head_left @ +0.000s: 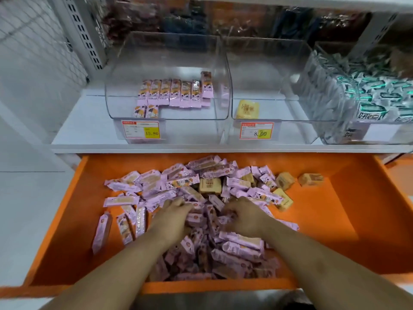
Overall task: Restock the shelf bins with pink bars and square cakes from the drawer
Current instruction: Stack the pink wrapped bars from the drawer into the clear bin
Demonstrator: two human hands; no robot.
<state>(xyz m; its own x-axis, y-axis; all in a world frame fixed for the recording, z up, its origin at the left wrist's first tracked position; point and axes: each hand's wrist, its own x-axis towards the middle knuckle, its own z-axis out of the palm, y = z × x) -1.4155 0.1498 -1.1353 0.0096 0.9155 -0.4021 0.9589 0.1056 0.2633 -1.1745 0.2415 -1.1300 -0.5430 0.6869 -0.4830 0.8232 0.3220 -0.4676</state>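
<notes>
An open orange drawer [348,211] holds a heap of pink bars [156,180] mixed with a few tan square cakes [209,185]. My left hand [173,214] and my right hand [242,217] are both down in the middle of the heap, fingers curled around pink bars. On the shelf above, the left clear bin [125,86] holds a row of pink bars [174,92] standing at its back and two more in front. The middle clear bin [290,117] holds a single yellow square cake [247,109].
A third clear bin [330,133] at the right is packed with white and green packets. Price tags [141,129] hang on the bin fronts. The white shelf edge [201,149] overhangs the drawer's back. Darker packets fill the shelf higher up. A white floor lies to the left.
</notes>
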